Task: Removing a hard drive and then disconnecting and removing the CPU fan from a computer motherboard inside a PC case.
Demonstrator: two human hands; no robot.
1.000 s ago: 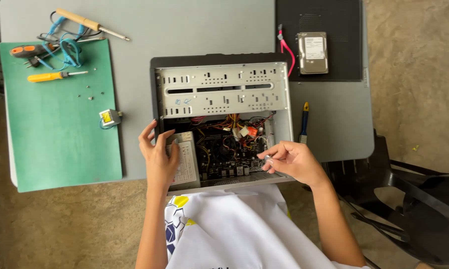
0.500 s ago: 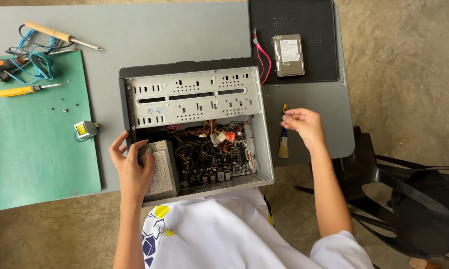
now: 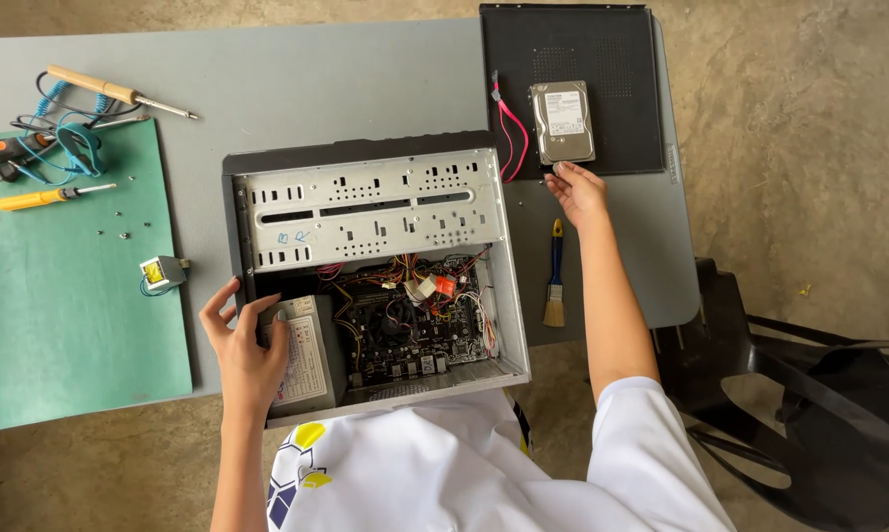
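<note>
An open computer case [image 3: 366, 156] lies on its side on the grey table [image 3: 316, 79], with its metal drive cage [image 3: 366, 209], motherboard [image 3: 405, 330] and wiring exposed. My left hand [image 3: 247, 355] clasps the case's left wall, thumb outside and fingers on the power supply [image 3: 311, 363]. My right hand [image 3: 578, 192] is stretched out past the case, its bunched fingertips touching the near edge of a silver hard drive [image 3: 563, 120]. The drive lies on a black side panel [image 3: 612, 59], beside a red data cable [image 3: 512, 128].
A small paintbrush [image 3: 555, 276] lies right of the case. On the left, a green mat [image 3: 70, 315] carries a yellow screwdriver [image 3: 45, 197], blue cable, loose screws and a small transformer [image 3: 161, 272]. A soldering iron [image 3: 119, 94] lies above it. A black chair [image 3: 809, 394] stands at right.
My right hand left the inside of the case, passed over the paintbrush and reached up to the hard drive. My left hand stayed on the case's left side.
</note>
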